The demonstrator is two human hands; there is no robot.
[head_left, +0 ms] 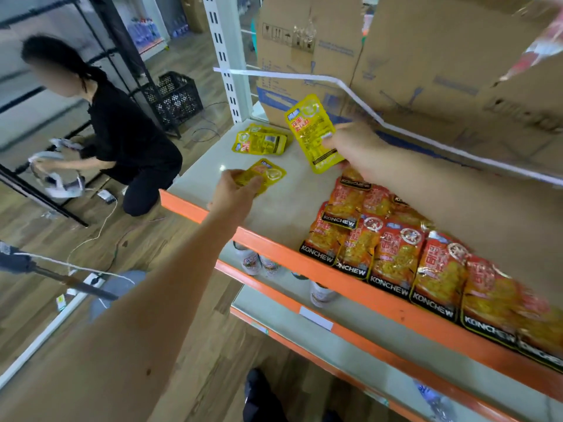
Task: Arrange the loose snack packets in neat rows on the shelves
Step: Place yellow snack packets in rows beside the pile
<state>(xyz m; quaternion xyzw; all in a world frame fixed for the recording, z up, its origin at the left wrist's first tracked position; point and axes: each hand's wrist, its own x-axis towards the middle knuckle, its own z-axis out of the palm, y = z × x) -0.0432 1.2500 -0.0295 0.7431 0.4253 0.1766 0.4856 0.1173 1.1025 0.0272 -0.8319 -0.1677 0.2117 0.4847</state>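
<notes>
My right hand [355, 150] pinches a yellow snack packet [313, 132] by its lower edge and holds it upright above the shelf [195, 205]. My left hand [236, 193] grips a second yellow packet [268, 175] low over the shelf's front left part. A small pile of yellow packets [260, 141] lies flat at the back left of the shelf. A row of red-orange KONCHEW packets [393, 254] lines the orange front edge to the right, partly hidden under my right forearm.
Large cardboard boxes [310, 53] stand at the back of the shelf behind a white rail. Jars [253, 260] sit on the lower shelf. A person in black [122, 141] kneels on the wooden floor at the left, near a black crate [175, 99] and cables.
</notes>
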